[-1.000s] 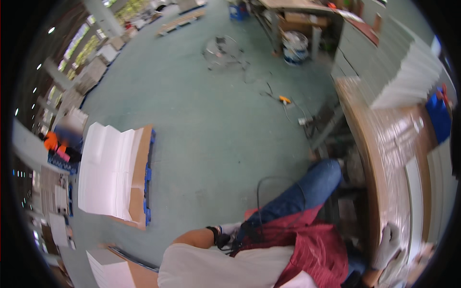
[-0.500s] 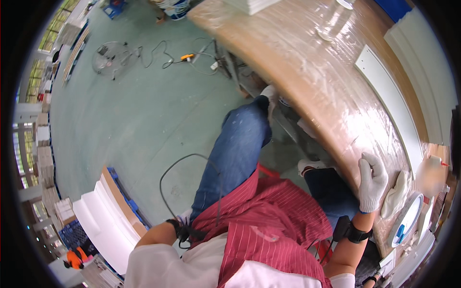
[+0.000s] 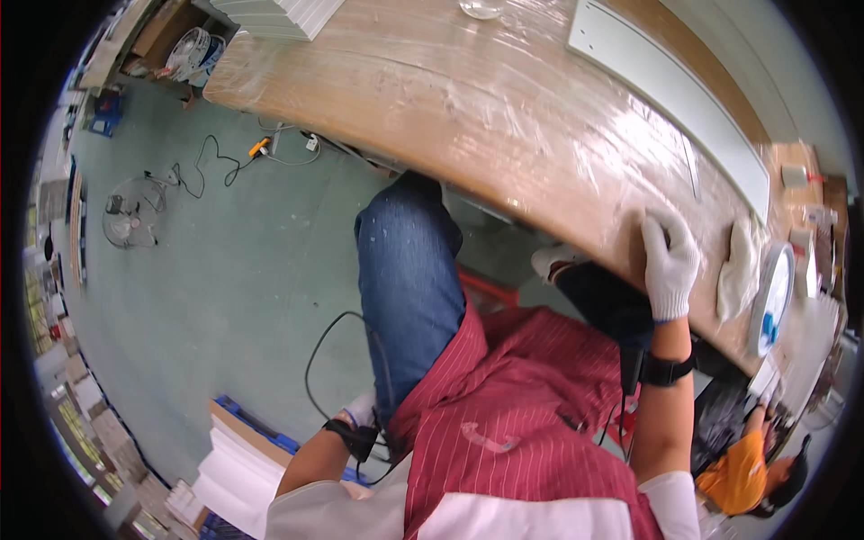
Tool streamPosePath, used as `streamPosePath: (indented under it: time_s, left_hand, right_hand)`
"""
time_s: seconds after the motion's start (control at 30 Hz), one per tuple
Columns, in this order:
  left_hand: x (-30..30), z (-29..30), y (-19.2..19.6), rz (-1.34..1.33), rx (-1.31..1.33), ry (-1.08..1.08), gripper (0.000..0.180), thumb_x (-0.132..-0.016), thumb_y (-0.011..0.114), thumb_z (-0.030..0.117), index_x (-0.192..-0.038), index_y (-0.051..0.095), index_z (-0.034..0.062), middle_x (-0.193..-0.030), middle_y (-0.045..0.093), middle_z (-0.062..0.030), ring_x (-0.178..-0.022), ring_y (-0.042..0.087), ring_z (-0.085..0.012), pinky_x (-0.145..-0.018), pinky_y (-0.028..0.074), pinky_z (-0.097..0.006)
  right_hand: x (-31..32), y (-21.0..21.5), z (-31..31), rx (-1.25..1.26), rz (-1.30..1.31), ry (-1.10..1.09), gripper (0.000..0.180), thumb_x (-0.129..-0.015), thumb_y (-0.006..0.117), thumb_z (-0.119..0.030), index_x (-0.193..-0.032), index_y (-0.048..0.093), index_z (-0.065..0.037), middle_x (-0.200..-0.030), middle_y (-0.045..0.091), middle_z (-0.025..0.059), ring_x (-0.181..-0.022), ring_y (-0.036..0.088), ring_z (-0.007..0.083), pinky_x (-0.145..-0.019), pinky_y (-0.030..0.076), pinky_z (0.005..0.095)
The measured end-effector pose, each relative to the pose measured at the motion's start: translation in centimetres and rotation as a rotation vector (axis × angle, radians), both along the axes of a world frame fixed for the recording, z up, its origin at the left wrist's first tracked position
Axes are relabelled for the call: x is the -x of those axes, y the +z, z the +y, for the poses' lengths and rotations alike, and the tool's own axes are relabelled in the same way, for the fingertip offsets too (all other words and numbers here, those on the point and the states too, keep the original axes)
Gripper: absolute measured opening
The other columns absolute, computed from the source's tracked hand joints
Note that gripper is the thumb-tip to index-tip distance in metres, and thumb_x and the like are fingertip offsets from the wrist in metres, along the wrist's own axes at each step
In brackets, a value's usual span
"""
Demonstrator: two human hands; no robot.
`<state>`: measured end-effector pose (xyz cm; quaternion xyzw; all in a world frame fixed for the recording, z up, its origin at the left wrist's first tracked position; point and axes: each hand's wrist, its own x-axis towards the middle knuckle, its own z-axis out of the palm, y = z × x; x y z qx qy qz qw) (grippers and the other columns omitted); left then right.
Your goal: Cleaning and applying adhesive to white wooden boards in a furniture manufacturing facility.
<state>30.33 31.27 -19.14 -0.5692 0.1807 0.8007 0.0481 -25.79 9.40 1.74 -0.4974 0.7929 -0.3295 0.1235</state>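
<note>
My right hand point(image 3: 670, 268), in a white knit glove, rests on the near edge of a plastic-wrapped wooden table point(image 3: 486, 117). Its fingers are loosely bent, with the thumb apart, and I see nothing in them. Beside it lie a loose white glove point(image 3: 740, 270) and a round white lid or tub point(image 3: 772, 299) with a small blue piece in it. My left hand point(image 3: 363, 409), gloved too, hangs low beside my thigh; its fingers are hidden. A long white panel point(image 3: 675, 85) with small holes lies farther back on the table.
White panels point(image 3: 279, 16) are stacked at the table's far left. A fan point(image 3: 135, 213) and a cord with an orange connector point(image 3: 259, 147) are on the green floor. White boards point(image 3: 238, 486) stand at lower left. Another person in orange point(image 3: 733, 472) is at lower right.
My view has swung to the right, so the table fills more of the top and the person in orange shows. My right hand stays at the table edge; the left stays low.
</note>
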Motion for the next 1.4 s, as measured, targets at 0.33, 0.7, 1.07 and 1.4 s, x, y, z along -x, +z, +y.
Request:
streamPosePath:
  time_s: [0.33, 0.7, 1.07, 1.4]
  left_hand:
    - [-21.7, -33.3, 8.6, -0.545, 0.776, 0.991, 0.055, -0.095, 0.058, 0.044, -0.133, 0.055, 0.0040, -0.135, 0.055, -0.0151, -0.124, 0.052, -0.0290, -0.106, 0.040, -0.049]
    - [28.5, -37.8, 32.9, -0.078, 1.586, -0.518, 0.044, -0.095, 0.059, 0.018, -0.132, 0.056, -0.0057, -0.130, 0.061, -0.0206, -0.120, 0.059, -0.0277, -0.105, 0.045, -0.036]
    - [49.3, -53.3, 20.1, -0.567, 1.675, -0.420, 0.066, -0.088, 0.064, 0.040, -0.141, 0.051, 0.0050, -0.145, 0.051, -0.0194, -0.135, 0.047, -0.0356, -0.113, 0.035, -0.042]
    - [53.5, -49.3, 23.8, -0.718, 1.727, -1.036, 0.074, -0.088, 0.057, 0.060, -0.146, 0.046, 0.0153, -0.153, 0.040, -0.0136, -0.144, 0.027, -0.0410, -0.115, 0.021, -0.058]
  right_hand:
    - [-0.7, 3.0, 4.1, -0.019, 0.091, 0.205, 0.015, -0.088, 0.063, -0.021, -0.091, 0.071, -0.010, -0.088, 0.069, 0.0149, -0.086, 0.067, 0.0351, -0.077, 0.053, 0.0432]
    - [13.9, 5.3, 10.1, 0.048, 0.684, -0.387, 0.033, -0.074, 0.077, -0.018, -0.107, 0.070, -0.017, -0.127, 0.061, 0.0132, -0.116, 0.056, 0.0352, -0.097, 0.046, 0.0462]
    - [16.8, 6.0, 7.3, 0.086, 0.635, -0.397, 0.017, -0.082, 0.070, -0.018, -0.097, 0.069, -0.012, -0.101, 0.066, 0.0126, -0.102, 0.060, 0.0332, -0.092, 0.045, 0.0463]
    - [8.6, 2.8, -1.2, -0.362, 0.415, 0.125, 0.013, -0.086, 0.060, -0.016, -0.091, 0.070, -0.007, -0.099, 0.067, 0.0133, -0.093, 0.066, 0.0303, -0.075, 0.054, 0.0414]
